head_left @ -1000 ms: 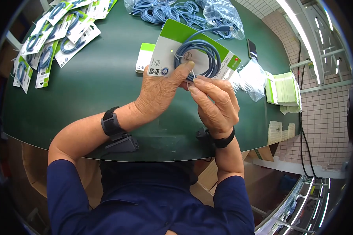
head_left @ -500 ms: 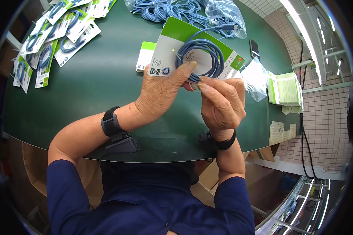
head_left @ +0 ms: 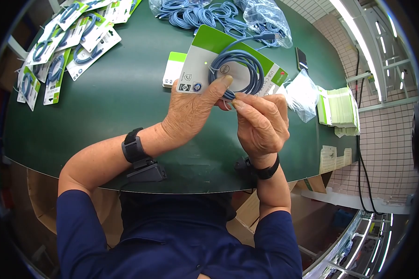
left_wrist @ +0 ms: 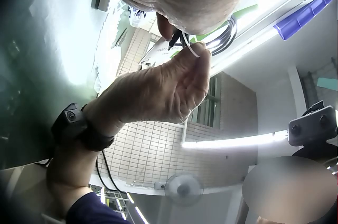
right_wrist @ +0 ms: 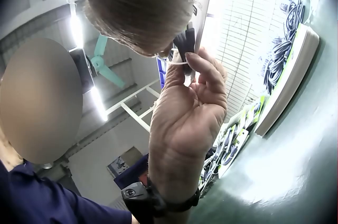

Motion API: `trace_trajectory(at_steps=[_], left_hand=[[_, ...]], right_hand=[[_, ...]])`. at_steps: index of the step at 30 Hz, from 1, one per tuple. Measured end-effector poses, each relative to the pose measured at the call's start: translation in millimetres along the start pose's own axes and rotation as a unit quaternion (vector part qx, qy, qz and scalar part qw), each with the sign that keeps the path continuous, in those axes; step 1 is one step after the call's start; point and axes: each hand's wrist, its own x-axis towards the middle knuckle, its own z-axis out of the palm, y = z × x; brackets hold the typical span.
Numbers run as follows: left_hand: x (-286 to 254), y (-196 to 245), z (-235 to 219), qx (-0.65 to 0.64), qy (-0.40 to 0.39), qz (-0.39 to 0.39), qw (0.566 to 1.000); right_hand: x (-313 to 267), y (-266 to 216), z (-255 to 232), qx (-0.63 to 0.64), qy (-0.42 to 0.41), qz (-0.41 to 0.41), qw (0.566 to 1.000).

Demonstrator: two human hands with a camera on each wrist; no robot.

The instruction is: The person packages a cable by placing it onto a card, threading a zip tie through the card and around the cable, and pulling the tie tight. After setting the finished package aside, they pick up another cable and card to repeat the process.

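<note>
My left hand [head_left: 188,109] holds a green-and-white cardboard package card [head_left: 200,56] up over the table. Its thumb presses the lower left of a coiled blue USB cable [head_left: 257,76] lying against the card's face. One connector [head_left: 267,36] sticks out past the card's upper edge. At the bottom of the coil my right hand [head_left: 264,123] pinches with thumb and forefinger, close beside the left fingertips. A thin white tie [left_wrist: 190,47] loops at those fingertips in the left wrist view. In the right wrist view the white tie [right_wrist: 179,63] goes round the dark cable strands.
Carded cables [head_left: 56,69] lie heaped at the back left. Loose blue cables [head_left: 191,17] and a clear plastic bag [head_left: 265,18] are at the back. A short card stack [head_left: 174,67] sits behind my left hand; a phone [head_left: 301,59], white ties in a bag [head_left: 302,100] and stacked cards [head_left: 340,107] are right.
The white tie stood up between my fingertips a second ago; now it shows as a small loop below the coil. My right hand has shifted slightly right, while the left keeps its hold.
</note>
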Motion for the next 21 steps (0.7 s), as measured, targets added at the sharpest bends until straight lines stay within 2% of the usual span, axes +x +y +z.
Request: trace_trajectory(at_steps=[12,15,19,21], left_hand=[[-2,-1,-4,0.031,-0.015,-0.004,0.999],[-4,1,-4,0.074,-0.043,0.017,0.996],[-2,-6,-9,0.123,-0.045,0.02,0.991],[-1,-7,-10,0.122,-0.047,0.026,0.991]], right_hand=[[2,-2,2,0.002,-0.032,0.011,0.999],[3,-2,7,0.069,-0.009,0.072,0.995],[6,-3,9,0.068,-0.022,0.09,0.993],[7,-1,6,0.057,-0.037,0.066,0.996]])
